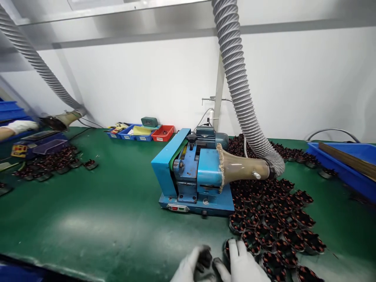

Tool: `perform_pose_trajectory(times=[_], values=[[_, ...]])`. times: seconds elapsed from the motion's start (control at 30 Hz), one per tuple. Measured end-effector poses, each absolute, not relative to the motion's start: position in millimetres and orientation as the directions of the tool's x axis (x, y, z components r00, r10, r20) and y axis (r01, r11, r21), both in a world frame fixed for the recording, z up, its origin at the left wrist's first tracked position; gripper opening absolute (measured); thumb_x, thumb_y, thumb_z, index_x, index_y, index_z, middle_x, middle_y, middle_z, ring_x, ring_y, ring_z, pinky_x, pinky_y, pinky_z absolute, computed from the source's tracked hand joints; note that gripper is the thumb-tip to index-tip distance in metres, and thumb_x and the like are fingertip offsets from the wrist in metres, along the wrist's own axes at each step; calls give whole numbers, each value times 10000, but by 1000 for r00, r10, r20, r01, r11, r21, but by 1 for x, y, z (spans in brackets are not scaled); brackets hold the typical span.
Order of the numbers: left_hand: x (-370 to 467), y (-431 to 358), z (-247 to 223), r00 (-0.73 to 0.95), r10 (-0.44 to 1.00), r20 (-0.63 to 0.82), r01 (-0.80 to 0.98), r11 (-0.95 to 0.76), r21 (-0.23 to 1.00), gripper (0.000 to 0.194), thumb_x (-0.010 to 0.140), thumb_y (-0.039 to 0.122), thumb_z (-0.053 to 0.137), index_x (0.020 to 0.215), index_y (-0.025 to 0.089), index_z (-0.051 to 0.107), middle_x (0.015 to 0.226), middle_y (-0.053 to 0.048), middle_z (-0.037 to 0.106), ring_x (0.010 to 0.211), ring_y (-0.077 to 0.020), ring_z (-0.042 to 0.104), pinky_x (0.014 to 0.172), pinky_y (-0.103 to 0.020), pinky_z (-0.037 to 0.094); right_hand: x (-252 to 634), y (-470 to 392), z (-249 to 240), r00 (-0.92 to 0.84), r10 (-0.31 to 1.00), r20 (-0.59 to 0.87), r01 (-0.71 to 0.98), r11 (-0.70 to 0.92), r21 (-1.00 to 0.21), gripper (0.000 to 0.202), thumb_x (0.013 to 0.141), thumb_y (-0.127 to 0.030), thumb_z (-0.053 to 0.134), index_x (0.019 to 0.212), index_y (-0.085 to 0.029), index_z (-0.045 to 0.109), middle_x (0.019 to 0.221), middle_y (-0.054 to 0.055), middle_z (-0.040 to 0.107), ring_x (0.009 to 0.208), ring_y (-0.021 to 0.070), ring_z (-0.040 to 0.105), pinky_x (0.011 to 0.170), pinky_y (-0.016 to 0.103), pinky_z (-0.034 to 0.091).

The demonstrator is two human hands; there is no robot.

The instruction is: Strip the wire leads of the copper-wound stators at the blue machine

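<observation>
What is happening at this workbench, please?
A person wearing white gloves is handling ring-shaped parts with dark tops. The right hand has its fingers at one ring-shaped part at the near edge of a large group of similar parts. The left hand is beside it, fingers curled; I cannot tell if it holds anything. Behind them stands a blue machine joined to a grey hose. At far left, another person's gloved hand is visible.

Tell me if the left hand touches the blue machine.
Apart: the head view shows green tabletop between the left hand and the blue machine.
</observation>
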State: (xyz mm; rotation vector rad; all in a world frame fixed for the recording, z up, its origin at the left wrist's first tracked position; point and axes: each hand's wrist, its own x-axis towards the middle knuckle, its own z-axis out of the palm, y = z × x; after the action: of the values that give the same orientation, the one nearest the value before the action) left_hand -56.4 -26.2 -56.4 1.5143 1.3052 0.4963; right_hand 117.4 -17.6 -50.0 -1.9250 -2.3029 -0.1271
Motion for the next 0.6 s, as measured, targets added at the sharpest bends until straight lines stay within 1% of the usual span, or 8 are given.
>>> perform_pose_trajectory(times=[0.07,0.13,0.23,0.33,0.43,0.5,0.57,0.6], values=[[-71,-17,-52,258,914,-313,389,198,900,608,714,169,567,1293,127,387,1238,-165,576,1091,-240,571,878,-326,475,104,-19,-64,-244,947,210,968,250,-1,246,723,-267,619,962,-217,641,823,125,689,589,271,662,436,334,509],[-81,-9,-45,246,924,-293,407,176,896,678,689,166,560,1337,125,364,1385,-172,447,1243,-264,447,998,-372,387,93,-18,-74,-295,918,264,948,316,-38,251,718,-257,637,965,-214,624,893,142,692,664,285,669,513,366,547],[-91,-2,-36,242,932,-271,570,89,817,726,638,162,586,1342,162,408,1476,-121,327,1368,-287,232,1112,-447,178,88,-14,-84,-267,899,347,931,333,-146,278,708,-253,662,974,-192,608,1074,200,652,850,320,665,689,404,560],[-96,0,-31,190,936,-298,594,132,794,820,624,149,582,1396,140,307,1495,-121,283,1378,-275,211,1121,-444,154,94,-6,-75,-295,902,316,872,389,-297,236,721,-187,628,955,-220,620,1150,179,612,922,310,650,751,399,542],[-94,3,-26,241,902,-358,378,253,891,959,568,103,626,1426,139,198,1475,-140,317,1345,-269,292,1098,-420,231,104,5,-43,-478,859,183,647,485,-588,229,741,-132,586,923,-258,648,1106,93,606,836,201,656,765,297,527],[-88,5,-22,431,833,-348,108,335,936,930,532,86,683,1379,166,307,1355,-119,493,1238,-270,449,1036,-402,336,111,11,-18,-597,786,161,437,487,-756,200,723,-165,630,886,-273,671,1047,48,616,852,178,639,773,250,511],[-78,6,-18,544,786,-294,-90,403,911,772,522,87,723,1246,176,471,1112,-59,653,1018,-233,606,887,-348,463,118,14,0,-548,827,126,364,371,-855,287,717,-180,643,988,-273,658,1094,50,628,971,206,613,858,280,488],[-72,6,-16,540,792,-285,-140,419,897,709,521,78,728,1187,176,506,1002,-35,680,881,-199,645,769,-303,505,123,14,6,-483,872,87,362,289,-886,353,738,-192,625,1083,-267,625,1135,62,628,1020,220,597,898,313,473]])
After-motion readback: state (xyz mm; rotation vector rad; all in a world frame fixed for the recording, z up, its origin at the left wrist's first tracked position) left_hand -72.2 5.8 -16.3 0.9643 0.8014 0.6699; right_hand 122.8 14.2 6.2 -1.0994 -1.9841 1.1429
